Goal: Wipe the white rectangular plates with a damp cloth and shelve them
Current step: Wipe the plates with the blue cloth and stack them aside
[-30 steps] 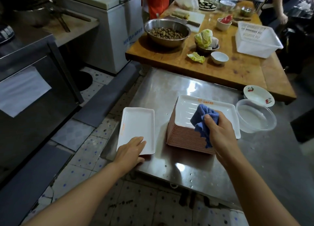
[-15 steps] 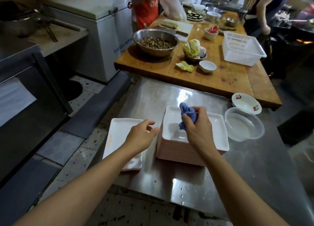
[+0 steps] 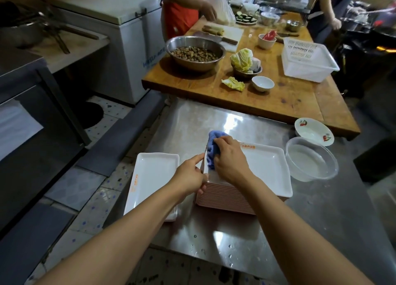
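Both forearms bare, no sleeves, gloves or jewellery; left hand (image 3: 189,176), right hand (image 3: 230,160).

One blue cloth (image 3: 212,151). One separate white plate (image 3: 153,177) sat left of one tall plate stack (image 3: 265,173), stack count unreadable. One clear plastic tub (image 3: 311,162), one cherry-print bowl (image 3: 314,131), one big steel bowl (image 3: 195,53), one white basket (image 3: 308,60), two hands.
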Demonstrator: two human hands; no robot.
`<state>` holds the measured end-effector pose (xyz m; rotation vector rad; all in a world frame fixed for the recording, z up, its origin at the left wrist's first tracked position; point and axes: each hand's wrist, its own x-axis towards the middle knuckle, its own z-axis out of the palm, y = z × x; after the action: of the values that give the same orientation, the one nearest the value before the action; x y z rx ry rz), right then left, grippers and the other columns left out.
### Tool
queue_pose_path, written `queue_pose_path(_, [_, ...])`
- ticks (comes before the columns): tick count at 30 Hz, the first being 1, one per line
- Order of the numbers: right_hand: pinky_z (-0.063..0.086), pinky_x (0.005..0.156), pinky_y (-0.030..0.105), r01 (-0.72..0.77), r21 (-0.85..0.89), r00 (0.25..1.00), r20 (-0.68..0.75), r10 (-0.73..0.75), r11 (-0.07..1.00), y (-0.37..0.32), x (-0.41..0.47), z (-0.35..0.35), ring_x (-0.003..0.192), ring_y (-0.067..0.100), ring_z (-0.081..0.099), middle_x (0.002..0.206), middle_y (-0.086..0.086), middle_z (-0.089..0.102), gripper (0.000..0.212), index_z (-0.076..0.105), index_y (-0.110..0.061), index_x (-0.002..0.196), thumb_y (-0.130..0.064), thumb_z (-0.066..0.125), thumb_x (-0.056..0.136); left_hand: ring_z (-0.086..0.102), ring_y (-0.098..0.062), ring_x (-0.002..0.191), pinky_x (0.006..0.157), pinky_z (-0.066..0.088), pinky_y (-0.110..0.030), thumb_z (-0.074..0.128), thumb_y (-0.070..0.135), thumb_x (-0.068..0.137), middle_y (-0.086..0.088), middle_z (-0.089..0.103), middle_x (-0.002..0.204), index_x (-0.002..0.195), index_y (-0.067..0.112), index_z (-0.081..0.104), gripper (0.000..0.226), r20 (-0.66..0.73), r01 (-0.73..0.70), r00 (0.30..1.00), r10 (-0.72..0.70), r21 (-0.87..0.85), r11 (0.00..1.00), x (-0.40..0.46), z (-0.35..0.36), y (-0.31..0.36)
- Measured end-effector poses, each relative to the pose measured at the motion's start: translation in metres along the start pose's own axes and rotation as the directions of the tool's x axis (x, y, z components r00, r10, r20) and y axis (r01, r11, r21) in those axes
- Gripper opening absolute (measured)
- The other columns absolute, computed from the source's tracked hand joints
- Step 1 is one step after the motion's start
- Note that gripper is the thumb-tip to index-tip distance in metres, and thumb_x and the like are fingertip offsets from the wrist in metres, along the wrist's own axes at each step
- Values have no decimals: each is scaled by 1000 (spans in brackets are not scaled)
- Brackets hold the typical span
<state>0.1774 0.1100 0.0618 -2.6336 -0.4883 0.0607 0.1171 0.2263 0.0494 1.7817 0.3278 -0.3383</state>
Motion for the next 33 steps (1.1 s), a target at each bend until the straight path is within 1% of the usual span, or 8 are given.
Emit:
queue_pose_path(3, [39, 91, 28, -25, 49, 997, 68, 21, 999, -2, -5, -11, 115, 24, 46, 129, 11, 50, 37, 55, -8, 123, -8, 52, 87, 52, -12, 56, 49, 46, -20, 51, -4, 90, -3, 48, 68, 146, 25, 32, 66, 18, -8, 1000, 9, -60, 998, -2, -1, -2])
queue_pose_path(7, [48, 63, 14, -18, 197, 979, 202, -23, 980, -3, -27, -25, 77, 14, 58, 98, 7, 60, 26, 66, -5, 104, 2, 51, 84, 51, -10, 58, 53, 48, -19, 53, 3, 93, -4, 47, 69, 145, 25, 35, 60, 37, -29, 999, 34, -122, 992, -5, -4, -8])
queue_pose_path(11, [50, 63, 32, -52, 227, 954, 299, -19, 972, -2, -46, -34, 70, 22, 56, 85, 7, 58, 31, 65, -6, 107, 6, 46, 86, 51, -10, 62, 58, 49, -19, 52, 6, 95, -4, 52, 74, 145, 25, 34, 57, 40, -47, 998, 53, -140, 989, -8, -4, -12])
queue_pose_path(14, [51, 75, 42, -9, 218, 942, 330, -66, 976, 0, -56, -34, 78, 28, 57, 88, 8, 58, 26, 63, -6, 107, 0, 48, 86, 51, -10, 63, 60, 51, -19, 49, 5, 95, -4, 53, 77, 145, 26, 34, 56, 40, -53, 997, 60, -147, 988, -10, -4, -11])
queue_pose_path(18, [40, 80, 33, 172, 35, 968, 181, -176, 984, 10, -69, -21, 90, 21, 49, 100, 6, 58, 22, 59, -12, 108, -9, 56, 86, 52, -11, 62, 56, 52, -19, 48, 3, 95, -4, 55, 76, 145, 25, 36, 56, -4, -18, 1000, 18, -109, 994, -11, 0, -5])
queue_pose_path(23, [37, 79, 34, 85, -137, 996, 24, -83, 987, 45, -91, -33, 93, 28, 52, 101, 8, 60, 17, 60, -9, 101, -7, 50, 87, 54, -14, 62, 41, 44, -20, 43, -6, 86, -5, 58, 82, 140, 28, 40, 63, -103, 42, 994, -37, 50, 998, -5, 9, 8])
queue_pose_path(30, [32, 92, 32, -54, -424, 998, -6, 56, 904, 81, -110, -55, 106, 20, 48, 117, 2, 54, 23, 56, -18, 108, -21, 39, 92, 58, -28, 93, 78, 54, -39, 46, 6, 83, -6, 61, 101, 129, 21, 47, 49, -219, 58, 975, 24, 362, 931, 5, 20, 9])
queue_pose_path(33, [37, 89, 32, -61, -471, 997, 8, 73, 880, 84, -91, -55, 108, 24, 46, 124, 8, 51, 27, 57, -12, 113, -13, 41, 91, 59, -28, 91, 76, 55, -38, 47, -1, 82, -3, 60, 96, 129, 23, 50, 53, -193, 46, 981, 23, 343, 938, 9, 16, 9])
